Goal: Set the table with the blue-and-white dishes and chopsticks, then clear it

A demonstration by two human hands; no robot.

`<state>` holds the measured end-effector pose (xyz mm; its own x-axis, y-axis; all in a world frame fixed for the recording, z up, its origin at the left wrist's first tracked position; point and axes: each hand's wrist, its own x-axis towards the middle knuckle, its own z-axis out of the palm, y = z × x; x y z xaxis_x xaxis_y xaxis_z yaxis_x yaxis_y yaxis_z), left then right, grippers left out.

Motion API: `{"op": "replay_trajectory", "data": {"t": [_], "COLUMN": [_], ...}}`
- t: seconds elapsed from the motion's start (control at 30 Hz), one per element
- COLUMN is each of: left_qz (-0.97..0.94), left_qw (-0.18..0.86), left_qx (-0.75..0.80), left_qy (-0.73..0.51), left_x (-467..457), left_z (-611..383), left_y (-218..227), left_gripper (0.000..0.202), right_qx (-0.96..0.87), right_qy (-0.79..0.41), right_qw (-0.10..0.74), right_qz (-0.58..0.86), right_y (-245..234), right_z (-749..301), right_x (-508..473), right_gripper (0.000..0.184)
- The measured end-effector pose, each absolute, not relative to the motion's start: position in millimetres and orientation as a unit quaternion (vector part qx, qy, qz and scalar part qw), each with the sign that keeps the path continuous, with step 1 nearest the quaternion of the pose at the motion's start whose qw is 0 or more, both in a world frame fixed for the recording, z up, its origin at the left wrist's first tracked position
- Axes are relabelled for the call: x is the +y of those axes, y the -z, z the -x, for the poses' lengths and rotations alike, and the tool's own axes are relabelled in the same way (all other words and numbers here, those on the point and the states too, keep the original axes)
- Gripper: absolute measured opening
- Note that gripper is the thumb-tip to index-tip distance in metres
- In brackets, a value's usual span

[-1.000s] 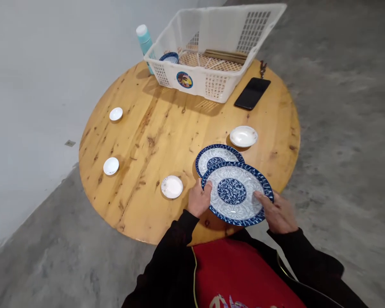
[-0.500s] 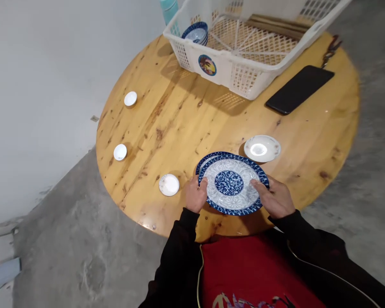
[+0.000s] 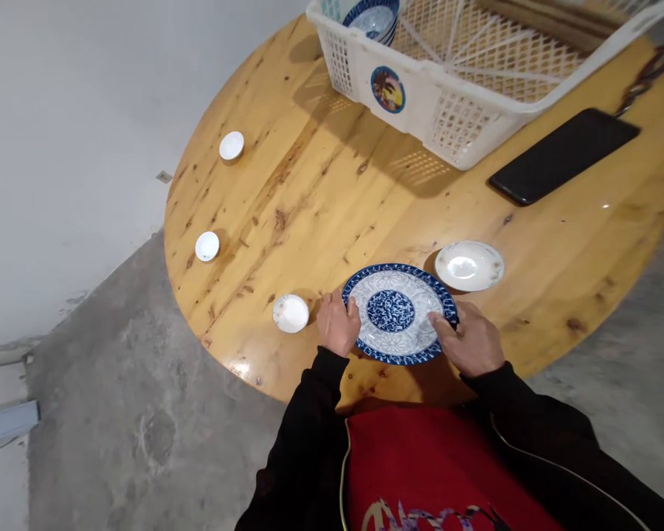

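A blue-and-white patterned plate (image 3: 390,310) is held above the near side of the wooden table by both hands. My left hand (image 3: 338,323) grips its left rim with the thumb on top, and my right hand (image 3: 469,338) pinches the right rim the same way. Half a second ago a second plate rim showed behind it; now the two line up, so only the top plate can be made out. Just beyond my right hand lies a white oval dish (image 3: 469,265). To the left of my left hand sits a small white dish (image 3: 291,313).
Two small white cups stand along the table's left side, the far cup (image 3: 232,146) and the near cup (image 3: 206,246). A white plastic basket (image 3: 403,92) with stacked blue-and-white bowls (image 3: 372,18) fills the back. A black phone (image 3: 564,156) lies to its right.
The upper plate has shifted left over the lower one, so their edges now match. Both hands still grip the rims. The view has moved a little closer to the table.
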<state>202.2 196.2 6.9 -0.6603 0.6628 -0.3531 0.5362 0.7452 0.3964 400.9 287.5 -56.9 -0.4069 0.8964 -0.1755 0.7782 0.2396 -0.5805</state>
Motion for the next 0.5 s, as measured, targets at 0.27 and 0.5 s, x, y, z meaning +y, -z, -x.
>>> {"op": "replay_trajectory", "data": {"t": [0.27, 0.5], "left_qz": [-0.344, -0.365], "left_qw": [0.242, 0.229], "left_qx": [0.903, 0.900], "left_qy": [-0.085, -0.066], "left_x": [197.8, 199.2], "left_z": [-208.1, -206.5], "left_y": [-10.2, -9.2], "left_gripper": [0.034, 0.039], "right_qx": [-0.809, -0.813], "right_qy": [-0.262, -0.241], "right_qw": [0.081, 0.072], "right_qz": [0.520, 0.525], "right_y": [52.0, 54.5], "right_z": [-395.6, -397.9], "right_x": [290.9, 291.1], "right_gripper": [0.049, 0.051]}}
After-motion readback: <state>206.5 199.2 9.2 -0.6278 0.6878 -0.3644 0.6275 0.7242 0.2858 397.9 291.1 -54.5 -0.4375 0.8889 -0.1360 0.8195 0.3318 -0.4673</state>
